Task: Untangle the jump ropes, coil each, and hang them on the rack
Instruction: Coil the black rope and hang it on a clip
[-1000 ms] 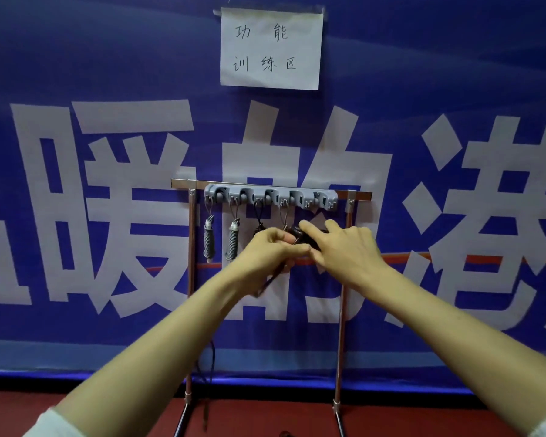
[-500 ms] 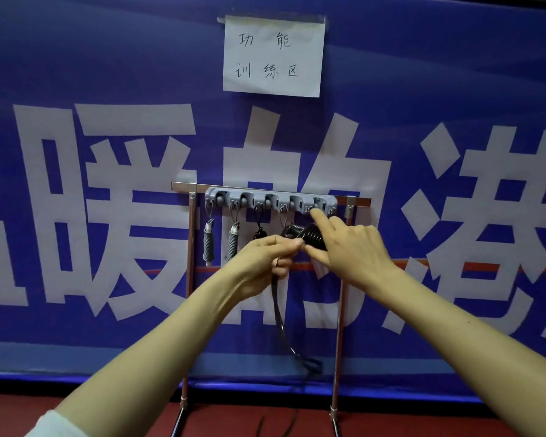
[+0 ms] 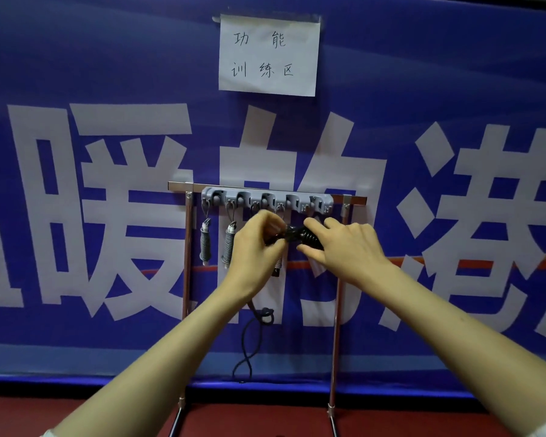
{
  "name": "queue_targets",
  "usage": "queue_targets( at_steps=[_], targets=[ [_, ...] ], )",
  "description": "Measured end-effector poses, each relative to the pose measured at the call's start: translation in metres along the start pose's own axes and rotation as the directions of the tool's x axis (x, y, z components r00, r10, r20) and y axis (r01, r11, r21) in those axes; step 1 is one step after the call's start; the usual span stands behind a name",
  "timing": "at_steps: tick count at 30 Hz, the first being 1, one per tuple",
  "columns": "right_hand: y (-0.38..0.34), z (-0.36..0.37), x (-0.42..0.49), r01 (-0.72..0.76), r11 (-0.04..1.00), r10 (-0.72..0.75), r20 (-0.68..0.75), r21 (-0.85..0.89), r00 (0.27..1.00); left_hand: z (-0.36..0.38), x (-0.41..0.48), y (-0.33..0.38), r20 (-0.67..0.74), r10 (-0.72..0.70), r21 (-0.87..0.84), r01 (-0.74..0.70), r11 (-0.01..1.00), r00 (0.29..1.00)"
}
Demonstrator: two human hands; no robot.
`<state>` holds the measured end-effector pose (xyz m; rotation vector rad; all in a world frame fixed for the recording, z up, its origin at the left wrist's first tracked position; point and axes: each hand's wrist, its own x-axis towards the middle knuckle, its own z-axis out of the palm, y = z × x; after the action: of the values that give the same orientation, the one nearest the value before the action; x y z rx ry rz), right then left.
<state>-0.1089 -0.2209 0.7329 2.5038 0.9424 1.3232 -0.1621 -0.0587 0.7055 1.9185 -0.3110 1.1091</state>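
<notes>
Whereas half a second ago its forefinger reached up to the grey hook strip [image 3: 267, 200] on the rack [image 3: 187, 263], the right hand [image 3: 344, 247] now sits lower, thumb and forefinger pinching the black ribbed handle [image 3: 308, 238]. The left hand [image 3: 256, 247] is close beside it, its fingers curled on the near end of the same black jump rope [image 3: 249, 342]. The cord below now hangs in a twisted loop with a knot [image 3: 267, 313], so this rope probably needs more untangling and coiling before it is hung. On the strip, the two leftmost hooks each carry a grey handle [image 3: 205, 244]. The next two hooks hold loops partly hidden by the left hand, and the rightmost slot looks free.
</notes>
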Motion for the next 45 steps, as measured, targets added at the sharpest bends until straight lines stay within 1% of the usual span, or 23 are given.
queue_targets(
  at_steps=[4, 7, 9, 10, 11, 13, 15, 16, 17, 18, 19, 20, 21, 23, 25, 26, 29, 33, 35, 37, 41, 43, 45],
  targets=[
    [-0.001, 0.008, -0.005, 0.046, 0.997, -0.048, -0.035, -0.060, 0.998, -0.001, 0.003, 0.004, 0.141, -0.319, -0.107, 0.335, 0.936, 0.937],
    [0.001, 0.019, -0.008, 0.074, 0.996, -0.081, -0.130, -0.057, 0.988, -0.003, 0.007, 0.008, 0.210, -0.330, -0.051, 0.347, 0.936, 0.920],
    [-0.002, 0.016, -0.009, 0.058, 0.998, -0.060, -0.083, -0.031, 0.995, -0.003, 0.008, 0.005, 0.134, -0.066, 0.198, 0.039, 0.980, 0.989],
    [-0.005, 0.011, -0.008, 0.033, 0.999, -0.033, -0.051, 0.002, 0.998, -0.003, 0.008, 0.001, 0.095, 0.179, 0.351, -0.201, 0.914, 0.979],
    [-0.007, 0.007, -0.007, 0.007, 0.998, -0.007, -0.003, 0.057, 1.000, -0.002, 0.008, -0.002, 0.110, 0.400, 0.491, -0.400, 0.774, 0.910],
    [-0.010, 0.004, -0.003, -0.059, 0.987, 0.047, 0.087, 0.147, 0.995, -0.004, 0.010, -0.009, 0.207, 0.623, 0.592, -0.604, 0.534, 0.754],
    [-0.010, 0.000, 0.001, -0.099, 0.986, 0.083, 0.121, 0.137, 0.989, -0.002, 0.009, -0.017, 0.211, 0.691, 0.590, -0.654, 0.474, 0.691],
    [-0.008, 0.000, 0.002, -0.095, 0.990, 0.087, 0.078, 0.108, 0.993, 0.001, 0.005, -0.017, 0.154, 0.670, 0.571, -0.619, 0.540, 0.727],
    [-0.006, 0.002, 0.003, -0.072, 0.995, 0.073, -0.007, 0.069, 0.997, 0.004, 0.001, -0.014, 0.048, 0.581, 0.499, -0.524, 0.691, 0.812],
    [-0.004, 0.006, 0.003, -0.039, 0.999, 0.041, -0.075, 0.034, 0.996, 0.007, -0.003, -0.008, -0.053, 0.365, 0.308, -0.332, 0.892, 0.930],
    [-0.003, 0.009, 0.003, -0.004, 1.000, 0.007, -0.134, 0.025, 0.991, 0.009, -0.006, -0.001, -0.063, 0.055, 0.026, -0.054, 0.998, 0.996],
    [-0.003, 0.011, 0.003, 0.021, 1.000, -0.018, -0.191, 0.013, 0.981, 0.008, -0.007, 0.003, 0.030, -0.221, -0.237, 0.221, 0.946, 0.975],
    [-0.002, 0.013, 0.003, 0.038, 0.999, -0.038, -0.221, -0.003, 0.974, 0.005, -0.005, 0.004, 0.191, -0.388, -0.398, 0.433, 0.809, 0.901],
    [0.000, 0.014, 0.003, 0.063, 0.997, -0.072, -0.237, -0.044, 0.969, -0.007, 0.003, 0.001, 0.500, -0.455, -0.439, 0.668, 0.600, 0.737],
    [0.000, 0.009, 0.001, 0.078, 0.996, -0.084, -0.224, -0.035, 0.971, -0.017, 0.010, -0.002, 0.656, -0.407, -0.374, 0.742, 0.556, 0.635],
    [-0.001, 0.005, 0.001, 0.067, 0.998, -0.065, -0.201, 0.005, 0.977, -0.020, 0.012, -0.002, 0.670, -0.400, -0.360, 0.745, 0.561, 0.625],
    [-0.004, -0.009, 0.001, -0.068, 0.967, 0.066, 0.017, 0.246, 0.998, -0.021, 0.009, -0.002, 0.646, -0.416, -0.409, 0.751, 0.519, 0.640],
    [-0.004, -0.021, -0.003, -0.192, 0.875, 0.136, 0.156, 0.444, 0.978, -0.018, 0.000, -0.003, 0.607, -0.467, -0.402, 0.755, 0.518, 0.644],
    [-0.006, -0.021, -0.005, -0.256, 0.798, 0.149, 0.233, 0.545, 0.961, -0.017, -0.002, -0.005, 0.609, -0.472, -0.409, 0.762, 0.502, 0.638],
    [-0.006, -0.020, -0.005, -0.324, 0.658, 0.136, 0.316, 0.680, 0.939, -0.014, -0.005, -0.005, 0.606, -0.444, -0.450, 0.745, 0.492, 0.660],
    [-0.009, -0.021, -0.004, -0.509, 0.130, 0.009, 0.512, 0.851, 0.859, -0.004, -0.010, -0.006, 0.416, -0.340, -0.577, 0.534, 0.618, 0.843],
    [-0.015, -0.018, -0.004, -0.552, -0.076, -0.067, 0.548, 0.830, 0.834, -0.001, -0.011, -0.003, 0.332, -0.293, -0.612, 0.441, 0.656, 0.897],
    [-0.018, -0.018, -0.002, -0.551, -0.206, -0.088, 0.546, 0.809, 0.833, 0.000, -0.009, 0.000, 0.293, -0.287, -0.623, 0.410, 0.667, 0.912]
  ],
)
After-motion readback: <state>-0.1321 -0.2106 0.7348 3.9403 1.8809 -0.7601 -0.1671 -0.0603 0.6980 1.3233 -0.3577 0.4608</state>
